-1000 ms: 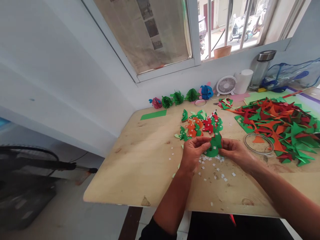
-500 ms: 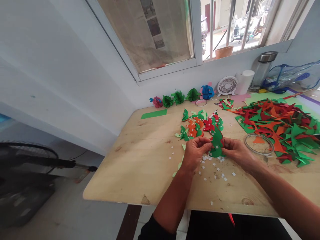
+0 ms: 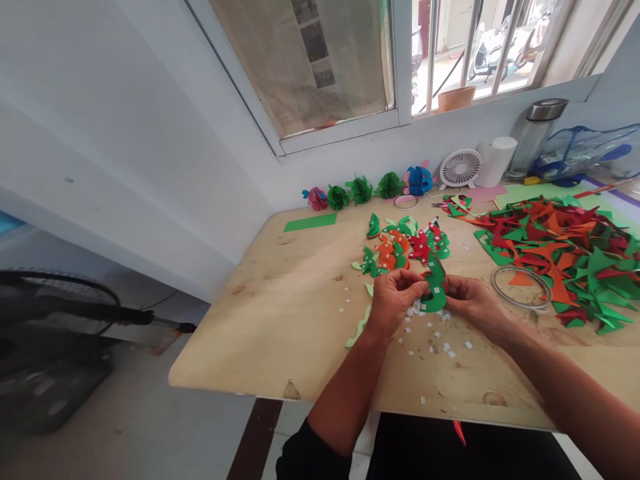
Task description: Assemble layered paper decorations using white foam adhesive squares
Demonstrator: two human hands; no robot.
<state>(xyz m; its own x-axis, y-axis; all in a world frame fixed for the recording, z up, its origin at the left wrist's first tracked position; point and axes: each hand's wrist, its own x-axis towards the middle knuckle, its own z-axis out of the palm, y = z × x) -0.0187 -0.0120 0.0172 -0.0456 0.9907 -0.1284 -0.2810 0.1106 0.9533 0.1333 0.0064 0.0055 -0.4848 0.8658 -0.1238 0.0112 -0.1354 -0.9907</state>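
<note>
In the head view, the left hand point(image 3: 395, 301) and right hand point(image 3: 473, 305) were both closed on a green and red curved paper cut-out piece point(image 3: 433, 288), pinched from either side just above the pale wooden counter point(image 3: 300, 320), near the scattered small white paper squares point(image 3: 440, 343). The step looked like assembling stuck-together shapes; the next move likely called for aligning another piece from the pile of green, orange and red paper shapes point(image 3: 400, 247) beyond.
</note>
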